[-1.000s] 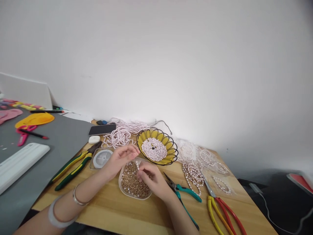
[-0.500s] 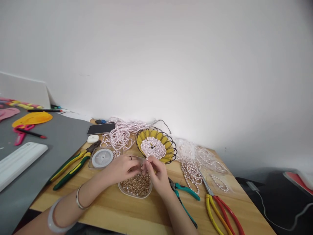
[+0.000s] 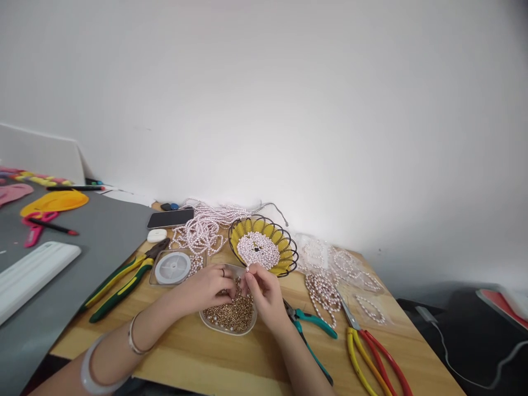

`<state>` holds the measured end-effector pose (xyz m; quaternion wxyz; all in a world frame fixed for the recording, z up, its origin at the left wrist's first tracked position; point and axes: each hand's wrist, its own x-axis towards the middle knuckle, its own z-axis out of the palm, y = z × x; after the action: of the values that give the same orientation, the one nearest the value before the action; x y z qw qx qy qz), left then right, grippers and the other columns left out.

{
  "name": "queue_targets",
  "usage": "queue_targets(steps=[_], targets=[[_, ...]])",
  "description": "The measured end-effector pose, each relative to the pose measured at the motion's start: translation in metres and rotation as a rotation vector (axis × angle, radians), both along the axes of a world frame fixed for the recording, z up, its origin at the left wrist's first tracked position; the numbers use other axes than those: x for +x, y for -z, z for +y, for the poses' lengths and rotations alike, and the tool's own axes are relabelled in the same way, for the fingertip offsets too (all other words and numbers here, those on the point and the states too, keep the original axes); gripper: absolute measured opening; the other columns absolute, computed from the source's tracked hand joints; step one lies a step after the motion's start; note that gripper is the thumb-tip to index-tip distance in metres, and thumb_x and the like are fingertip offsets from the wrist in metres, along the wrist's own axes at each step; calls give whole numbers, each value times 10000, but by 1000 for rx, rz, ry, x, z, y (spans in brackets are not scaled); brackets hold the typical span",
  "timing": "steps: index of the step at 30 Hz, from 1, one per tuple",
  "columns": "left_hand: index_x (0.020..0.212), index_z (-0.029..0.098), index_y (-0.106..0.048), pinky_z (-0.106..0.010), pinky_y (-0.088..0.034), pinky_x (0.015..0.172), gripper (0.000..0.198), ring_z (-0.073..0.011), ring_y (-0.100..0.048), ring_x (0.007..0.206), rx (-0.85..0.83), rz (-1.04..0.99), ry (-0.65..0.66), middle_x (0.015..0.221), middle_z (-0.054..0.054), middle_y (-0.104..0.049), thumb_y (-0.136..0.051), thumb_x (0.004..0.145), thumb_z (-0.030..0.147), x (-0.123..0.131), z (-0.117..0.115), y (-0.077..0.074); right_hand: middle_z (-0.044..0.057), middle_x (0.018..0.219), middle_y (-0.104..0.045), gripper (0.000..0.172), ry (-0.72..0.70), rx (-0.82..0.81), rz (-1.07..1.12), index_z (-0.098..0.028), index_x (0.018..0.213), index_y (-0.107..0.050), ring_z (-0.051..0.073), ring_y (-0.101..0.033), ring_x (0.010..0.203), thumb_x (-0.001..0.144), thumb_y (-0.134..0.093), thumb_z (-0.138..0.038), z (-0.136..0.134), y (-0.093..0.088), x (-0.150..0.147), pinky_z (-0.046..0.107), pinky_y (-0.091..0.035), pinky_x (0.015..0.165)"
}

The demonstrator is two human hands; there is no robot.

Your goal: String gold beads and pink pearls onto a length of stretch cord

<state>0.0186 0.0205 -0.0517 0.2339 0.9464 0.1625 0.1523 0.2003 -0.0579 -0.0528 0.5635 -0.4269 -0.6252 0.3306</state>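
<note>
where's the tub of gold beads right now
In the head view, the tub of gold beads sits low, left of centre, on the wooden table, just nearer than the yellow basket and left of the teal-handled pliers.

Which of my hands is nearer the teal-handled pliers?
Your right. The right hand is just to the left of the teal-handled pliers; the left hand is farther left, over the gold beads.

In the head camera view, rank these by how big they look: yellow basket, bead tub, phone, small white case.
1. Yellow basket and bead tub: unsure, since the tub is nearer and partly hidden
2. Phone
3. Small white case
</note>
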Motion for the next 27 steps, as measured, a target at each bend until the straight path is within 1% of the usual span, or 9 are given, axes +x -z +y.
queue_targets(steps=[4,9,13,16,19,22,24,27], targets=[[856,208,-731,-300,-476,826,98,-239,-668,953,20,-55,14,928,-56,-703,-678,911,147,0,-2,0,-4,675,-570,323,-9,5,12,-212,766,-546,143,-544,559,1040,-510,-380,0,1,0,274,-427,568],[948,187,-703,-327,-488,839,99,-255,-659,956,18,-42,-38,972,-78,-700,-635,918,122,-1,-5,-4,-4,682,-570,306,-19,9,31,-210,773,-553,144,-541,574,1043,-509,-345,-1,3,0,271,-427,573],[1011,208,-724,-365,-486,937,172,-282,-648,1064,-23,-82,21,1066,-85,-715,-703,868,115,0,-6,-3,-1,687,-567,304,-17,19,33,-207,764,-554,143,-532,584,1042,-509,-321,-1,3,1,267,-424,577],[946,223,-743,-372,-468,993,140,-268,-638,1104,-8,-87,59,1072,-69,-726,-714,871,109,1,-5,1,3,692,-568,309,-2,25,5,-201,753,-563,143,-535,596,1039,-507,-304,-1,2,1,262,-422,576],[901,214,-732,-360,-477,968,112,-251,-644,1074,56,-71,54,1029,-61,-727,-691,898,109,3,-5,6,1,683,-568,303,8,40,-11,-201,752,-556,142,-532,596,1035,-510,-299,-1,1,0,262,-420,577],[914,194,-705,-364,-495,931,113,-260,-647,1051,89,-66,32,1015,-70,-715,-681,892,86,4,-5,7,-7,671,-566,292,-6,40,27,-205,761,-551,138,-529,582,1032,-522,-307,-1,1,0,259,-422,572],[945,187,-686,-341,-513,877,152,-248,-656,1009,55,-99,12,1008,-70,-704,-658,880,52,5,-6,6,-10,660,-568,300,-37,27,72,-204,757,-559,135,-529,570,1030,-532,-328,-1,0,0,256,-423,564],[987,191,-671,-307,-524,814,214,-211,-673,927,-76,-200,-62,975,-49,-706,-616,871,20,5,-7,0,-16,621,-558,336,-78,-16,139,-204,734,-572,136,-518,550,1015,-560,-388,-1,-1,2,253,-424,548]])
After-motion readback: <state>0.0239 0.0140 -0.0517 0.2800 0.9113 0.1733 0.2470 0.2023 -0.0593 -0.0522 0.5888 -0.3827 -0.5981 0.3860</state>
